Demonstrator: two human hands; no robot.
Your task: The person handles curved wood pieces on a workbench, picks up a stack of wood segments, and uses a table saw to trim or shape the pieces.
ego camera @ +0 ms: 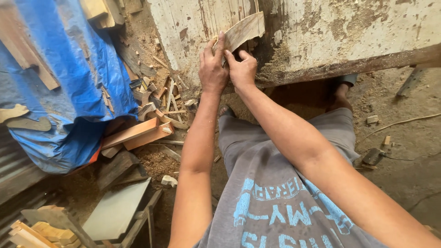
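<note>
Both my hands grip the near end of a thin curved wooden piece [245, 30] that lies on a worn, white-painted work table [330, 32]. My left hand [213, 64] holds it with the thumb up along its edge. My right hand [242, 69] pinches it from the right, just beside the left hand. The far end of the piece points up and to the right. A dark slot in the table runs right behind the piece.
Sawdust covers the table and its rusty front edge [367, 66]. Wood offcuts [156, 105] and planks [138, 133] litter the floor at left, beside a blue tarpaulin [73, 92]. A grey stool [117, 211] stands lower left. A cable [399, 123] runs across the floor at right.
</note>
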